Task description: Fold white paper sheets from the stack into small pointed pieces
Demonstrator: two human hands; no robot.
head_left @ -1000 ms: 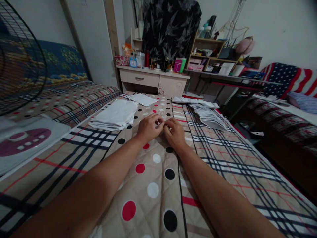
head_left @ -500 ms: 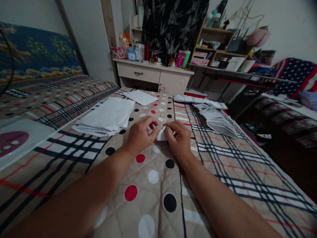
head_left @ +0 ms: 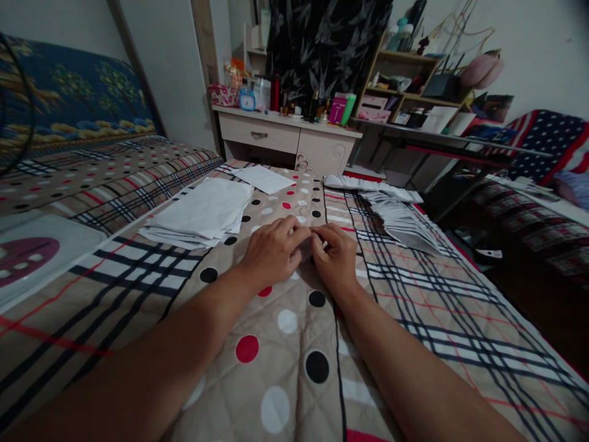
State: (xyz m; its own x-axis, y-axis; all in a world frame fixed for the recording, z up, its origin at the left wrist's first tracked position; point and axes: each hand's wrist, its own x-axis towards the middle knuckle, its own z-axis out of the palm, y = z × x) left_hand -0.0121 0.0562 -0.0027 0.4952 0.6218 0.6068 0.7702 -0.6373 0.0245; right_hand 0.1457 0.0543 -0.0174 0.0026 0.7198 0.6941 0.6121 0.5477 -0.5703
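My left hand (head_left: 275,248) and my right hand (head_left: 335,252) meet above the middle of the bedspread, fingers curled and pinched together. Between the fingertips is a small piece of white paper, almost wholly hidden by them now. To the left of my left hand lies a stack of white paper sheets (head_left: 202,212), its edges uneven. Behind that, a smaller flat white sheet (head_left: 264,179) rests on the bed. On the right, a fanned row of folded white papers (head_left: 400,221) lies beyond my right hand, with a long white bundle (head_left: 368,186) behind it.
The quilted bedspread (head_left: 248,393) has dots and plaid bands. A white bag with a purple print (head_left: 27,261) lies at the left edge. A white dresser (head_left: 257,134) holding bottles and a blue clock (head_left: 246,98) stands at the far end; a shelf desk (head_left: 405,92) is to its right.
The view has tilted and shifted slightly. The white paper that showed between my hands half a second ago is now covered by my fingers. My left fingers have closed in toward the right hand.
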